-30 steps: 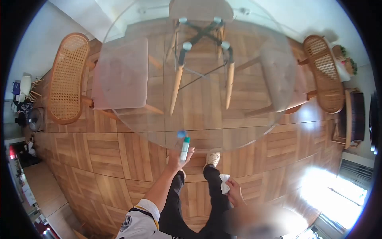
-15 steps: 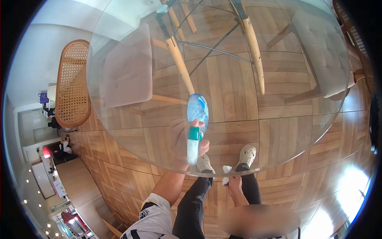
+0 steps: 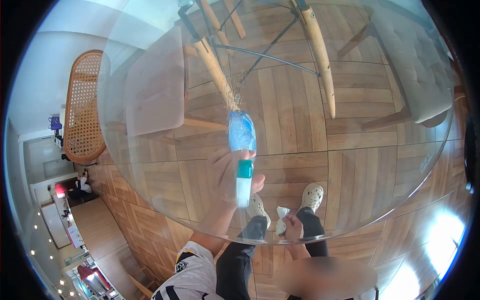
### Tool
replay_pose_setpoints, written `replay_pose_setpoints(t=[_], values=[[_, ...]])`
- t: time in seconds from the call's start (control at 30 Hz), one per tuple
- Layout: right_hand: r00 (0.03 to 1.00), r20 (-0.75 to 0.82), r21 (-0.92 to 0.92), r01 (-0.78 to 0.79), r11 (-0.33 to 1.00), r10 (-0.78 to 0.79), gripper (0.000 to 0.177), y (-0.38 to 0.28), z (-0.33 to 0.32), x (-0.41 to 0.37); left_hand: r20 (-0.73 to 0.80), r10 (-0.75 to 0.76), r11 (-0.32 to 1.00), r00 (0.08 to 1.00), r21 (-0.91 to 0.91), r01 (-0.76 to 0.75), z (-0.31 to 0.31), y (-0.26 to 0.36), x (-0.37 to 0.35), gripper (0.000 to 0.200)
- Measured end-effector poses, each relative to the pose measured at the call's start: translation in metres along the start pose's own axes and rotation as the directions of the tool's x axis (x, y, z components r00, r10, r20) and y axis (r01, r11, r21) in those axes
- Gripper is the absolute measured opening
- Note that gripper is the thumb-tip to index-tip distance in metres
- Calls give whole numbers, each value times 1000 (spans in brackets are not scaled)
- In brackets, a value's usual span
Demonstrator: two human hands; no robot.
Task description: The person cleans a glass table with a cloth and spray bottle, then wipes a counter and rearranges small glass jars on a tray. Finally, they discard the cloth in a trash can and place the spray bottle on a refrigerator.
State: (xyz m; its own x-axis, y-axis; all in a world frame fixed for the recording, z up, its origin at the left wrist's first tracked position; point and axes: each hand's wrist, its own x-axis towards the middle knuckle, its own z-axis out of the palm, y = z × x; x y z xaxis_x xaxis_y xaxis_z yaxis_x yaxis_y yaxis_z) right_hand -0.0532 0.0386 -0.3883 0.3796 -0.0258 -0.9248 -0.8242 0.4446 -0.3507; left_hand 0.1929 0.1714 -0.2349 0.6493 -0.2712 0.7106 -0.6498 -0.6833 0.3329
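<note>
My left hand is wrapped around a spray bottle with a clear blue body and a green-and-white trigger head. The bottle's body points away from me, and it overlaps the round glass tabletop in this view. Fine droplets show just beyond its far end, in front of a wooden table leg. Lower and to the right, my right hand pinches a crumpled white tissue near the table's front edge.
Through the glass I see wooden legs with thin metal braces, a pinkish chair at left and a tufted grey chair at right. A cane-backed chair stands farther left. A person is in the background.
Droplets have appeared beyond the bottle's far end. My right hand with the tissue has moved slightly up, to the table edge. The view has shifted a little nearer to the table.
</note>
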Motion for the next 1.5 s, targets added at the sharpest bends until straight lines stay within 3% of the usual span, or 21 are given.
replay_pose_setpoints(t=[0.13, 0.23, 0.3, 0.37, 0.47, 0.5, 0.63, 0.73, 0.83, 0.93, 1.03, 1.13, 1.17, 1.23, 1.33, 1.5], values=[[996, -68, 85, 65, 994, -59, 11, 11, 6, 7, 66, -100, 989, 993, -106, 107, 15, 11, 10, 49], [999, -11, 183, 32, 983, -30, 10, -3, 5, 3, 187, -156, 917, 970, -339, 213, 47, 19, 4, 46], [1000, -21, 183, 15, 983, -11, 10, -15, 9, -4, 161, -109, 905, 981, -392, 165, 65, 33, 20, 48], [999, -50, 170, -1, 985, 9, 10, -23, 11, -7, 58, 40, 933, 997, -360, -16, 86, 43, 55, 49], [998, -59, 216, 27, 976, -15, 11, -18, 8, -5, -10, 34, 913, 999, -407, -35, 108, 54, 76, 43], [998, -55, 211, 20, 977, -9, 12, -17, 7, -5, -61, 42, 916, 997, -397, -63, 118, 51, 79, 59], [998, -63, 205, -9, 979, 22, 12, -30, 8, -8, -233, 169, 923, 958, -305, -237, 136, 44, 103, 55], [998, -52, 274, 60, 960, -47, 13, -28, 0, -6, -11, 19, 933, 1000, -359, -22, 117, 46, 88, 55], [989, -61, 375, 150, 915, -137, 13, -33, -10, 6, 39, 9, 940, 999, -342, 5, 93, 45, 77, 57], [986, -75, 375, 167, 912, -150, 12, -25, -19, 10, 42, -53, 940, 998, -334, 64, 67, 31, 61, 39], [983, -97, 314, 181, 932, -158, 10, 15, -26, 27, 30, -152, 973, 988, -173, 155, 30, 10, 30, 34], [983, -123, 173, 153, 973, -133, 10, 13, -17, 28, 79, -271, 962, 959, 43, 268, -9, -26, -6, 34], [987, -136, -125, 73, 989, -90, 9, -17, -7, 11, 17, -305, 952, 952, 42, 304, -19, -36, -12, 31], [995, -55, -21, 88, 996, -89, 8, -25, 3, 3, -106, -373, 925, 922, 42, 379, -39, -55, -18, 28], [997, 23, 35, 74, 997, -75, 7, -17, 6, 9, -138, -134, 931, 981, 322, 173, -69, -74, -8, 30], [997, 24, 96, 70, 993, -73, 6, -18, 12, 6, -272, -185, 945, 944, 215, 247, -84, -87, -20, 27]])
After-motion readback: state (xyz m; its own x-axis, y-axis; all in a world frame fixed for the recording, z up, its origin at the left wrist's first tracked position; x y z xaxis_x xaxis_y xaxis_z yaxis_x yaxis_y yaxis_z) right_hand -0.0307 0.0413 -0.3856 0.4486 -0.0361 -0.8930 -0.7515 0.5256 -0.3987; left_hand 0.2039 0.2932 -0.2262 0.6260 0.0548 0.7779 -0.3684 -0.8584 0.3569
